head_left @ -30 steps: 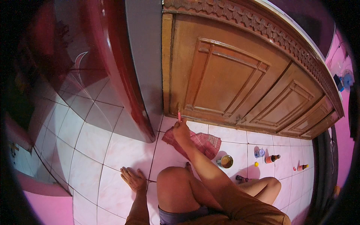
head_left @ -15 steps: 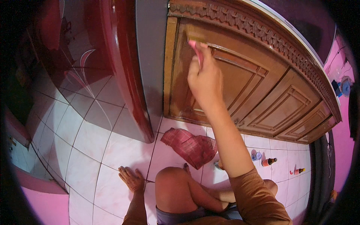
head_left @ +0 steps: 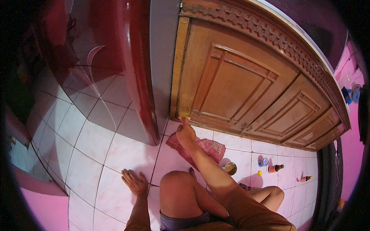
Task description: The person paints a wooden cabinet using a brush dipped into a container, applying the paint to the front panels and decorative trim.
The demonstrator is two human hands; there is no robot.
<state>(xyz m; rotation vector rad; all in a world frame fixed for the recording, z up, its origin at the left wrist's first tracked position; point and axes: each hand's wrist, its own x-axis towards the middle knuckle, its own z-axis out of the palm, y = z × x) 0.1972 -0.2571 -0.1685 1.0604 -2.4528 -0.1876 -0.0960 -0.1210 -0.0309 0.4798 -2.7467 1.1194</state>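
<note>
My right hand (head_left: pixel 185 133) is closed round a paintbrush (head_left: pixel 184 114) with yellowish bristles. Most of its handle is hidden in my fingers. The bristles are at the lower left corner of a brown wooden cabinet door (head_left: pixel 227 88) that has raised panel mouldings. My left hand (head_left: pixel 135 183) lies flat on the white floor tiles, fingers spread, holding nothing. Partly behind my right forearm, a red checked cloth (head_left: pixel 210 150) is crumpled on the floor.
A round container (head_left: pixel 230 168) stands right of my forearm. Beyond it are a clear blue-tinted container (head_left: pixel 263 161), a yellow cap (head_left: pixel 259 173), a dark bottle (head_left: pixel 276 168) and a smaller bottle (head_left: pixel 306 179). A glossy dark-red panel (head_left: pixel 135 69) rises left of the cabinet.
My right hand has swept the brush down from the top of the door to its lower left corner. The round container shows more fully now. My left hand has stayed put.
</note>
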